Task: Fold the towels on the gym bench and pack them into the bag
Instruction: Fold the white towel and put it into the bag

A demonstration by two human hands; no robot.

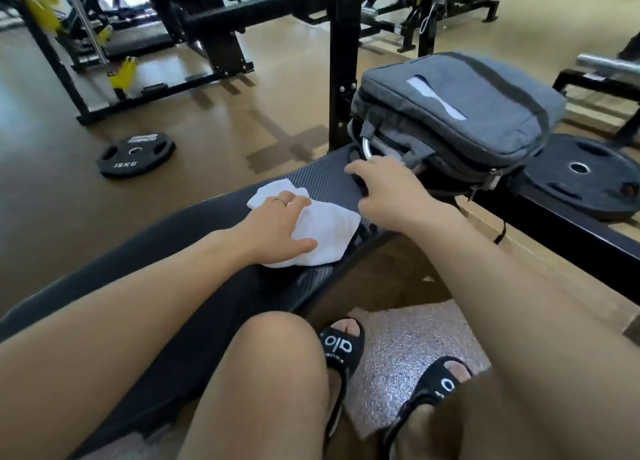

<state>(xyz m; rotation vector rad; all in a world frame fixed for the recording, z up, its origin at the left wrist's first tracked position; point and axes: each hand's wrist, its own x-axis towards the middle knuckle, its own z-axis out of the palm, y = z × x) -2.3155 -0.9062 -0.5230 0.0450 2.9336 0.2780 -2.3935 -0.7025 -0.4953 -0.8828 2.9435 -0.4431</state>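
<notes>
One folded white towel [322, 232] lies on the bench [318, 182] under the flat left hand [277, 224]; right hand [388, 186] grips the one grey bag [460, 113].

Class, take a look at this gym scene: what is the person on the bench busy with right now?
A person sits on a black gym bench. The left hand rests flat on a folded white towel lying on the bench. The right hand reaches to the near edge of a grey bag at the bench's far end, by its handles; whether it grips anything cannot be told. The towel is not yet in the bag.
</notes>
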